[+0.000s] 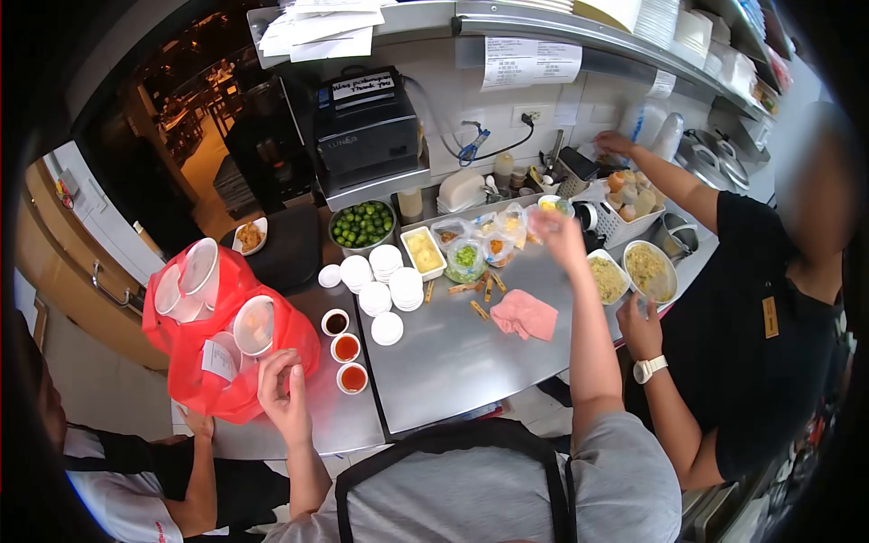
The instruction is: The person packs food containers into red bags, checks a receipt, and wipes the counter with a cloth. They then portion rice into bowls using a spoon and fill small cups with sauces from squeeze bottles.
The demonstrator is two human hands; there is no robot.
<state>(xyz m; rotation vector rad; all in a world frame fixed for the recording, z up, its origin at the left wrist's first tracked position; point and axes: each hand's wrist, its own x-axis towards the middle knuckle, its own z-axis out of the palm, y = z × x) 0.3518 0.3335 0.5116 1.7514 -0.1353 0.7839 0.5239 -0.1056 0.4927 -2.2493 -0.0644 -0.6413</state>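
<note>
My left hand [284,398] is raised beside a red plastic bag [204,376], its fingers loosely bent and apart with nothing seen in them. Inside the bag are lidded clear tubs [254,326]. Right of this hand stand three small sauce cups [346,347], one dark and two red. My right hand [559,237], smeared by motion, reaches over the back of the steel counter. Closest to it are small plastic bags of chopped food [498,244] and a small tub with yellow contents [554,205]. Whether its fingers hold anything is hidden by the blur.
White round lids [387,328] lie in stacks mid-counter. Behind them are a bowl of green limes [362,223] and a printer [367,122]. A pink cloth [525,315] lies by wooden clothespins. A co-worker [751,335] at right is near two noodle tubs [649,271]; another person [154,480] is at left.
</note>
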